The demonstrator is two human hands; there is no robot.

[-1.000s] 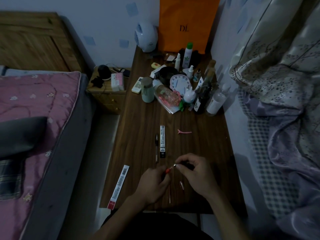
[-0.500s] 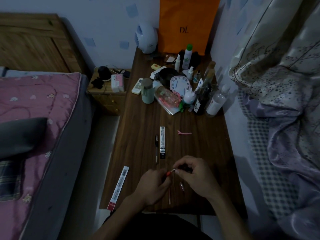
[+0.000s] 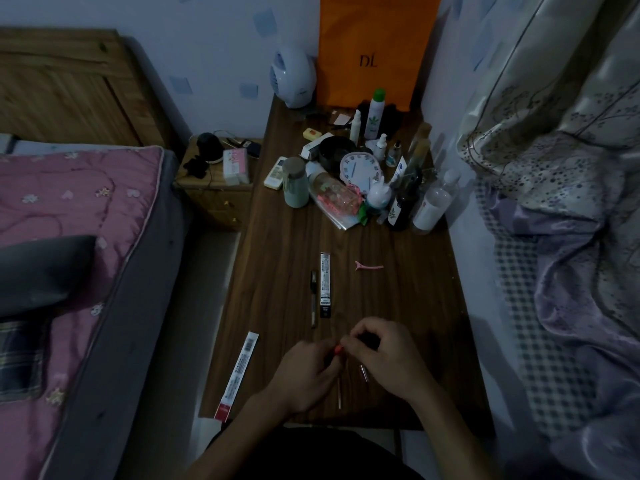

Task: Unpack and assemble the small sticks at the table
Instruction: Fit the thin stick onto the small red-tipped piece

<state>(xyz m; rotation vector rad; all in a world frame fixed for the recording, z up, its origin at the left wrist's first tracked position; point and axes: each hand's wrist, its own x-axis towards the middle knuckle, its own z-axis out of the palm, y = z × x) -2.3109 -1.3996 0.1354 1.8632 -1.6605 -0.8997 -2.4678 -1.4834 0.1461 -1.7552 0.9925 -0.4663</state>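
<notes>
Both hands meet low over the near middle of the wooden table [image 3: 284, 278]. My left hand [image 3: 308, 372] pinches a thin stick whose orange-red tip [image 3: 338, 348] shows between the fingers; its pale shaft [image 3: 339, 393] runs down toward the table's edge. My right hand [image 3: 384, 355] is closed on a small dark piece, touching the stick's tip. A short clear tube [image 3: 363, 372] lies just below the right hand. Beyond the hands lie a dark pen [image 3: 314, 299] and a black flat packet [image 3: 325, 285]. A white and red packet [image 3: 239, 372] lies at the table's left edge.
A pink hair clip [image 3: 369, 266] lies right of the black packet. Bottles, a clock [image 3: 358, 169], a cup [image 3: 295, 183] and an orange bag [image 3: 370, 50] crowd the far end. A bed [image 3: 69, 209] stands on the left, a nightstand [image 3: 214, 181] beside it, bedding [image 3: 571, 237] on the right.
The two hands have closed in on each other. The metal end seen beside the orange tip is now hidden under the right fingers.
</notes>
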